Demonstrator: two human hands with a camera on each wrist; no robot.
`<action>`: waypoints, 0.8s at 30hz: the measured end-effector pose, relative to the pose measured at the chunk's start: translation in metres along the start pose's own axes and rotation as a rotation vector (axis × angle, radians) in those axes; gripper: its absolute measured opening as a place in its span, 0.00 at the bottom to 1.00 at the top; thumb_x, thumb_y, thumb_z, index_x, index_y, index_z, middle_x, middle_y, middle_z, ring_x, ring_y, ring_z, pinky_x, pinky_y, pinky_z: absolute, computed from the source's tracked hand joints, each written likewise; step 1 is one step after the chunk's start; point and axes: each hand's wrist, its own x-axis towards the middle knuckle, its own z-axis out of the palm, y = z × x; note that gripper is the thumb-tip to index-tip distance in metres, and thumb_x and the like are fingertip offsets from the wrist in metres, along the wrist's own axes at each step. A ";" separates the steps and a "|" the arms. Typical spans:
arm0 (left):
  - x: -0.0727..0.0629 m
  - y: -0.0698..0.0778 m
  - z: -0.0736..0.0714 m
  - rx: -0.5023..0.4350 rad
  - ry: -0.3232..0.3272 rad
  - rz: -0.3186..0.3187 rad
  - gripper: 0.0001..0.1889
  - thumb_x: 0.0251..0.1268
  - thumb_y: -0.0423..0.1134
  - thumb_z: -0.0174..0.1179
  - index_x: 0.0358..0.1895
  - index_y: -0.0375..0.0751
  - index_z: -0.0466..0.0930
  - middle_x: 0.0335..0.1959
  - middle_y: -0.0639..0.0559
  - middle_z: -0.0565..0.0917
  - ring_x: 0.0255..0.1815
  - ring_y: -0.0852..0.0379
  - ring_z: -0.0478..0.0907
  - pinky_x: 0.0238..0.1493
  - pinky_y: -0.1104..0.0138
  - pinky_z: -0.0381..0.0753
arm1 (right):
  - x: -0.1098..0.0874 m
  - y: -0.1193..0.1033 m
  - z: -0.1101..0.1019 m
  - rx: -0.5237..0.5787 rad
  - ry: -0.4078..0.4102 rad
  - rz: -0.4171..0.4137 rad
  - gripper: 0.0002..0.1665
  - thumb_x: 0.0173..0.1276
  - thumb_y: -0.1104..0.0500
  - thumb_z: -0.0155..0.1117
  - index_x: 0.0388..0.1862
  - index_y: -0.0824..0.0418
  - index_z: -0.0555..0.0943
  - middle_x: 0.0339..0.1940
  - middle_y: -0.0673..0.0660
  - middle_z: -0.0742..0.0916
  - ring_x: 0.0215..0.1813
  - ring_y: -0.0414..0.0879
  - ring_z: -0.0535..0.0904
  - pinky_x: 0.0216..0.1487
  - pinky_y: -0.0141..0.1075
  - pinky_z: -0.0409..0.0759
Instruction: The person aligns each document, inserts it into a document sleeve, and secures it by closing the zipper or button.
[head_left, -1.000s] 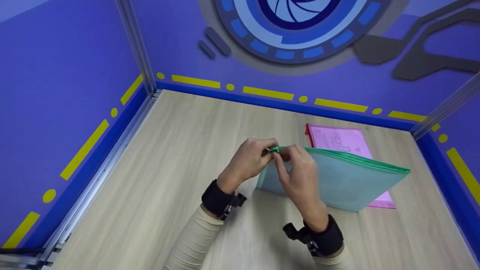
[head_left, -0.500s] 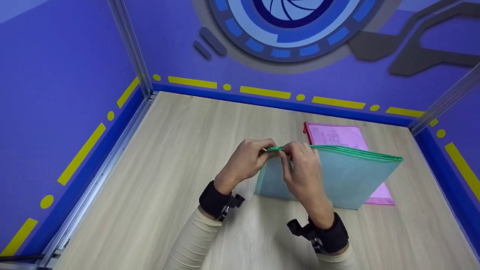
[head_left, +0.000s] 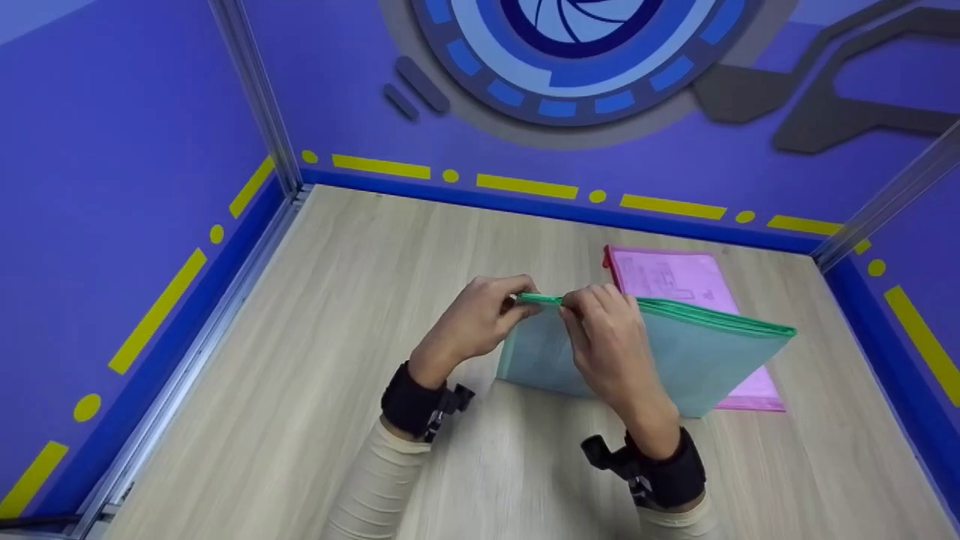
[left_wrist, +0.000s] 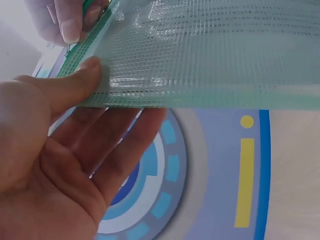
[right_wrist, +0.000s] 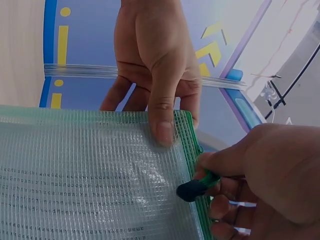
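Note:
A green mesh zipper pouch (head_left: 675,352) stands on its lower edge, top edge up. Printed lines show through its mesh in the right wrist view. My left hand (head_left: 472,319) pinches the top left corner, thumb on the near face and fingers behind, as the left wrist view shows. Just right of it, my right hand (head_left: 611,337) pinches the zipper pull (right_wrist: 191,191), a dark tab on a green cord. To the right of that hand, the pouch's top edges (head_left: 712,315) lie slightly apart.
A pink zipper pouch (head_left: 667,274) with a red zipper lies flat on the wooden table (head_left: 360,300), partly behind the green one. Blue panels (head_left: 480,120) with yellow marks enclose the table at the back and sides.
Both hands have drawn apart along the top edge, the left hand leftward, the right hand slightly rightward with the zipper pull. The green pouch has shifted a little to the left.

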 end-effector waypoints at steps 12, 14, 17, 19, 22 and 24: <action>0.004 0.015 0.010 0.140 -0.017 0.065 0.12 0.83 0.44 0.58 0.55 0.46 0.89 0.48 0.55 0.91 0.48 0.60 0.87 0.51 0.68 0.83 | 0.000 0.001 -0.007 0.022 0.010 -0.058 0.01 0.76 0.68 0.67 0.41 0.64 0.83 0.34 0.57 0.84 0.36 0.52 0.78 0.38 0.42 0.69; 0.004 0.015 0.009 0.124 -0.016 0.074 0.12 0.82 0.43 0.58 0.54 0.46 0.90 0.46 0.55 0.91 0.47 0.61 0.87 0.50 0.68 0.83 | -0.001 0.003 -0.009 0.023 -0.013 -0.054 0.02 0.77 0.66 0.66 0.41 0.64 0.84 0.34 0.56 0.84 0.37 0.51 0.78 0.38 0.42 0.68; 0.003 0.014 0.007 0.115 -0.027 0.067 0.11 0.82 0.42 0.59 0.53 0.46 0.90 0.46 0.55 0.91 0.46 0.61 0.87 0.50 0.68 0.83 | -0.001 0.004 -0.013 0.017 -0.072 -0.074 0.02 0.77 0.65 0.67 0.42 0.63 0.84 0.34 0.55 0.84 0.36 0.51 0.78 0.38 0.41 0.67; 0.002 0.013 0.005 0.113 -0.034 0.055 0.10 0.82 0.41 0.60 0.53 0.46 0.90 0.46 0.55 0.91 0.45 0.61 0.87 0.49 0.67 0.83 | -0.002 0.005 -0.015 -0.003 -0.111 -0.094 0.01 0.76 0.65 0.69 0.42 0.63 0.84 0.34 0.54 0.84 0.36 0.50 0.77 0.38 0.41 0.66; 0.000 0.012 0.002 0.108 -0.035 0.050 0.10 0.81 0.41 0.60 0.53 0.46 0.90 0.46 0.55 0.91 0.44 0.61 0.87 0.48 0.66 0.84 | -0.003 0.006 -0.021 -0.031 -0.137 -0.102 0.03 0.72 0.67 0.72 0.40 0.62 0.84 0.32 0.54 0.82 0.35 0.50 0.74 0.38 0.41 0.64; -0.001 0.011 0.001 0.093 -0.028 0.055 0.10 0.81 0.41 0.60 0.52 0.45 0.90 0.46 0.55 0.91 0.43 0.62 0.86 0.46 0.65 0.83 | -0.003 0.008 -0.025 -0.034 -0.126 -0.091 0.04 0.70 0.67 0.73 0.38 0.62 0.84 0.31 0.54 0.80 0.34 0.50 0.72 0.38 0.41 0.64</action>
